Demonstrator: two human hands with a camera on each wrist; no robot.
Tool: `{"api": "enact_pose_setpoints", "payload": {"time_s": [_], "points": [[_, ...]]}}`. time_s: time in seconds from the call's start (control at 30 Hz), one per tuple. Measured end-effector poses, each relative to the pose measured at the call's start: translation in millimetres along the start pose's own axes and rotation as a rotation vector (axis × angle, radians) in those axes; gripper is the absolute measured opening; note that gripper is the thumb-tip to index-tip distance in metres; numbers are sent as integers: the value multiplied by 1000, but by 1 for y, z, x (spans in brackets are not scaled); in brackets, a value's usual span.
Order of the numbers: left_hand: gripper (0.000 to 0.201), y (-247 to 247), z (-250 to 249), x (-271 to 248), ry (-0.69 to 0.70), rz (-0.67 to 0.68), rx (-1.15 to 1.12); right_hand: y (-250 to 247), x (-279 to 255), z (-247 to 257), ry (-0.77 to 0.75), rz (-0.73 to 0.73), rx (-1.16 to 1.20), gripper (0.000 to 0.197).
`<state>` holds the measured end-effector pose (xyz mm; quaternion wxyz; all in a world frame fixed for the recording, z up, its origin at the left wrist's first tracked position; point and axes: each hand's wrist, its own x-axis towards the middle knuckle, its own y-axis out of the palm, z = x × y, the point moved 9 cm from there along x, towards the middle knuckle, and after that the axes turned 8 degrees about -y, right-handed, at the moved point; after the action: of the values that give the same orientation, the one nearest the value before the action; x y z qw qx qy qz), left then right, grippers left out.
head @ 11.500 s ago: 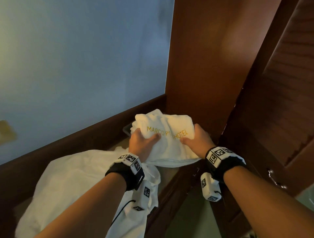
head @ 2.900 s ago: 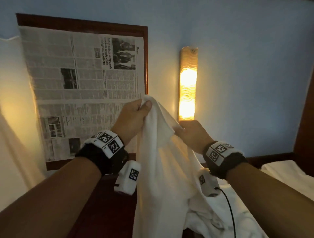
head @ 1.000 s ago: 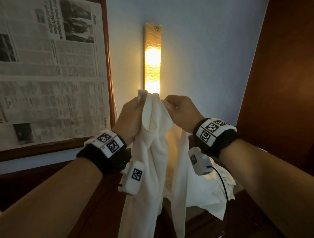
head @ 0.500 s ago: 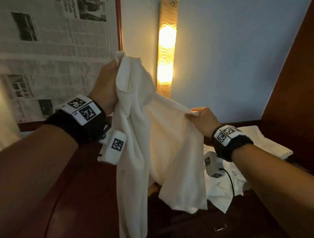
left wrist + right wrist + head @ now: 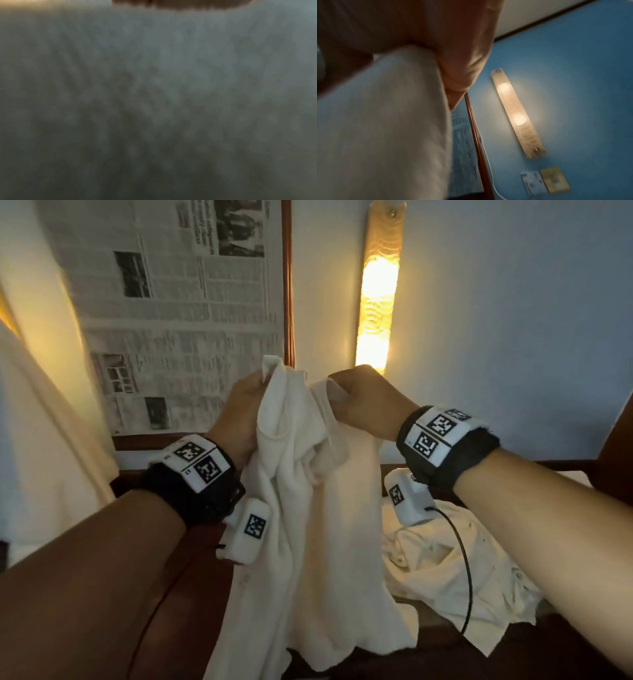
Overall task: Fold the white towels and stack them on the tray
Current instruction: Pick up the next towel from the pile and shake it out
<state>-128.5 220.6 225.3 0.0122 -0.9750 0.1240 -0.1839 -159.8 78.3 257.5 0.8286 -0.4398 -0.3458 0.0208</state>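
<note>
A white towel [image 5: 315, 542] hangs in the air in front of me, held up by its top edge. My left hand [image 5: 246, 409] grips one upper corner, and my right hand [image 5: 359, 402] pinches the edge close beside it. The rest of the cloth drapes down loosely between my forearms. The left wrist view is filled by blurred towel [image 5: 157, 94]. In the right wrist view the towel [image 5: 385, 128] runs past my palm. A second crumpled white towel [image 5: 462, 570] lies on the dark wooden ledge [image 5: 534, 642] at lower right. The tray is out of view.
A framed newspaper [image 5: 178, 313] hangs on the blue wall at left. Right of it a lit wall lamp [image 5: 376, 289] glows. A pale curtain [image 5: 44, 412] hangs at far left. A dark wooden panel [image 5: 616, 453] stands at the right edge.
My hands have come together near the towel's top edge; half a second ago the left was raised high and the right held the edge lower and further right.
</note>
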Motion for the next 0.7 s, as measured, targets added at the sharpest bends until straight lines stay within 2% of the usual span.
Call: {"api": "enact_pose_setpoints", "payload": {"time_s": [0.07,0.17,0.27,0.37,0.5,0.6,0.7], "points": [[30,-8,-13,0,43,-25,-15,10,-15,-14,44,83,37,18],[42,-21,-22,1,50,-51,-24,36,-40,-56,169,244,-37,33],[58,-29,-27,0,28,-68,-61,65,-68,-94,287,334,-27,31],[55,-31,-33,-1,43,-66,-13,84,-89,-118,355,359,32,20],[45,-39,-39,-2,59,-109,39,105,-106,-134,362,385,57,9],[32,-42,-49,-2,115,-150,28,121,-114,-145,385,342,66,11],[44,-46,-60,-9,113,-199,42,139,-118,-149,390,354,73,12]]}}
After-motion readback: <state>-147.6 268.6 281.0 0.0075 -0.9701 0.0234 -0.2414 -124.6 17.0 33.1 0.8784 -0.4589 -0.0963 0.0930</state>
